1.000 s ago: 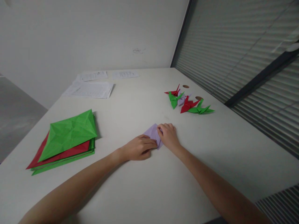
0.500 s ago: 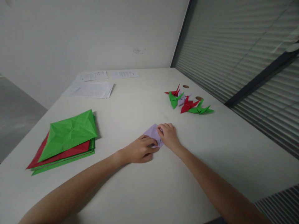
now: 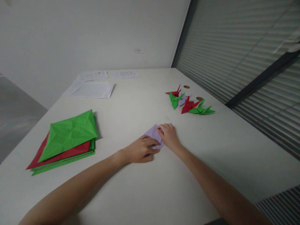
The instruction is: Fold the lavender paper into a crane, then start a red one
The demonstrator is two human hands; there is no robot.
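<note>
A small folded sheet of purple origami paper (image 3: 153,132) lies flat on the white table (image 3: 131,193), partly hidden under my fingers. My left hand (image 3: 141,150) rests on its lower left part, with bent fingers holding the paper down against the tabletop. On the other side, my right hand (image 3: 170,136) has its thumb and fingertips closed on the paper's right edge. The exact fold between my fingertips is covered.
Left of my hands sits a stack of creased green and red paper (image 3: 72,132). Farther right lie several folded cranes, including a red crane (image 3: 189,105) and a green crane (image 3: 174,100). Printed sheets (image 3: 91,90) lie at the back left. Window blinds (image 3: 239,47) border the right side.
Hardly anything differs. My left fingers have shifted very slightly over the purple paper, while my right hand keeps its grip on the edge.
</note>
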